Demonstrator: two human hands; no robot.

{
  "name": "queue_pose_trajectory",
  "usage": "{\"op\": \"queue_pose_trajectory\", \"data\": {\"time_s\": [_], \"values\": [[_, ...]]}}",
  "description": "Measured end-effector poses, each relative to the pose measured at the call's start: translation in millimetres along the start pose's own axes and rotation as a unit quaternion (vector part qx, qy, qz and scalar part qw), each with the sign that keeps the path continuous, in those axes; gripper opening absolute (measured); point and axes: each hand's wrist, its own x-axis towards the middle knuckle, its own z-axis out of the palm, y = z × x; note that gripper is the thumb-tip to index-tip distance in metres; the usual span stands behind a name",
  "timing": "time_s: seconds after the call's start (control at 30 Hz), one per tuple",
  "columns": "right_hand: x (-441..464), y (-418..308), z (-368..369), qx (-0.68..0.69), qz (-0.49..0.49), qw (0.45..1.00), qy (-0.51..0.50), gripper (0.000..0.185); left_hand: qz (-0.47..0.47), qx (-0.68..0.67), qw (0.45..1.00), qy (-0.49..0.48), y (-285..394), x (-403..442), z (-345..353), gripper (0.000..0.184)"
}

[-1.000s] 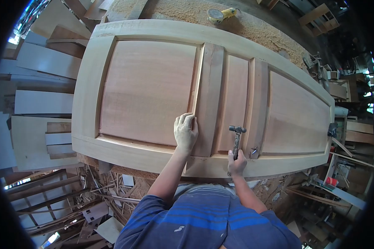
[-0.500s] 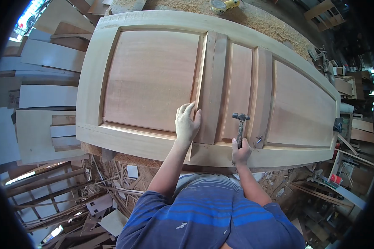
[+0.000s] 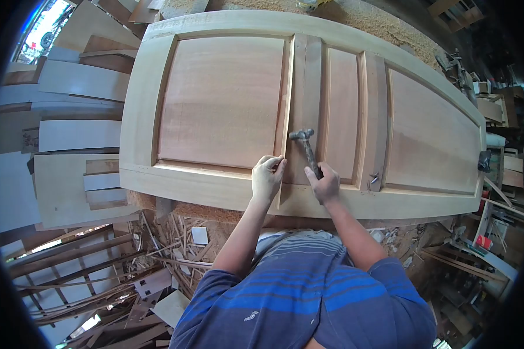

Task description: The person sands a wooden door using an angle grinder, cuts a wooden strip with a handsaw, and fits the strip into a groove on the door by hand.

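Hammer now nearer trim strip

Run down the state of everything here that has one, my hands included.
Wooden door: lying flat, panels framed.
Thin strip: near end across the door's frame.
Hammer: held, head over a crosspiece.
Right hand: closed around the handle.
Left hand: fingertips together by the strip; grip unclear.

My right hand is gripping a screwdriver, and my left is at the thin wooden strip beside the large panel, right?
Not quite: in the head view, the right hand grips a hammer, not a screwdriver. The left hand is indeed at the thin wooden strip beside the large panel.
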Motion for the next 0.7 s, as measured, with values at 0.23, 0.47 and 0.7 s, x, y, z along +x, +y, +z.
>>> {"op": "queue_pose_trajectory", "data": {"time_s": [0.23,0.47,0.7], "values": [[6,-2,2,-0.053,0.041,0.997,-0.041,0.040,0.005,-0.017,0.994,-0.111,-19,10,-26,0.023],[12,1,2,-0.086,0.065,0.990,-0.090,0.047,-0.038,0.017,0.982,-0.186,-29,-6,-37,0.021],[13,-17,-2,-0.129,0.089,0.980,-0.123,0.050,-0.070,-0.004,0.980,-0.184,-29,-2,-33,0.017]]}}
